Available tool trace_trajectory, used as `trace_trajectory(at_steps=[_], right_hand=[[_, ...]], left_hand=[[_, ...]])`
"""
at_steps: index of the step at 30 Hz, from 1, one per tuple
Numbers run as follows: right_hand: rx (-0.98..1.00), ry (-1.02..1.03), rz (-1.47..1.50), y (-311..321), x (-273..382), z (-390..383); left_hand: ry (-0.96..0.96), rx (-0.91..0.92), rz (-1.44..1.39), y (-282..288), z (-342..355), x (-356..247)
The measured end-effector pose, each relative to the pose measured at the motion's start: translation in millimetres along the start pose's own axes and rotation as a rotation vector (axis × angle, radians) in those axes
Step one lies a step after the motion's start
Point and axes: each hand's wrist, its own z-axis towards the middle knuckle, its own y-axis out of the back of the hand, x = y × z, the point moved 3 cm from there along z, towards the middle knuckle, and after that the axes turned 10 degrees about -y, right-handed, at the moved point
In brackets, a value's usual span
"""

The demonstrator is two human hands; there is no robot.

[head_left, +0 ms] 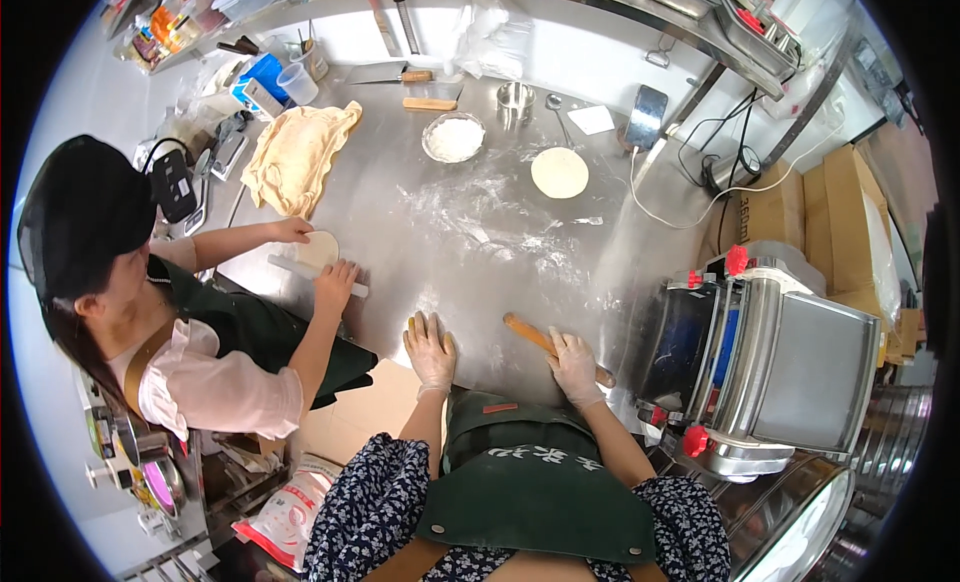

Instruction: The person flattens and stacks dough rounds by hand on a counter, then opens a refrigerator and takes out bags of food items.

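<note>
My left hand (pixel 430 354), in a thin clear glove, lies flat with its fingers stretched out on the steel table (pixel 390 237) by the near edge. In the same kind of glove, my right hand (pixel 574 370) holds a wooden rolling pin (pixel 528 331), which lies slantwise on the table. Beyond the floury middle is a flat round of dough (pixel 559 173). A bowl of white flour (pixel 453 139) stands to its left. At my left, a co-worker's two hands hold another dough round (pixel 318 250) and a white strip-like tool (pixel 330 276).
A large folded sheet of dough (pixel 300 157) lies at the back left. Along the back are a knife (pixel 390 77), a scraper (pixel 432 104), a metal cup (pixel 515 102), a spoon (pixel 556 107) and a phone (pixel 646 118). A roller machine (pixel 760 367) stands close on the right.
</note>
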Motion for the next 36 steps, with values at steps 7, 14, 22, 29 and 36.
trace_trajectory(at_steps=[7, 14, 22, 29, 36], right_hand=[[-0.122, 0.055, 0.003, 6.0, -9.1, -8.9], [-0.084, -0.003, 0.055, 8.0, -15.7, -15.5], [-0.134, 0.01, 0.029, -2.4, -18.6, -19.7], [-0.125, 0.012, 0.032, -3.4, -18.9, -20.0], [-0.074, -0.383, 0.451, 44.1, -11.3, 18.0]], left_hand=[[-0.004, -0.039, -0.008, 2.4, 4.0, -1.2], [-0.018, -0.066, -0.004, 2.6, 6.4, -5.0], [-0.021, -0.068, -0.011, -2.7, -1.7, 1.8], [-0.019, -0.06, 0.021, -4.0, -0.7, 1.1], [-0.016, -0.074, 0.045, -3.7, 0.6, -0.7]])
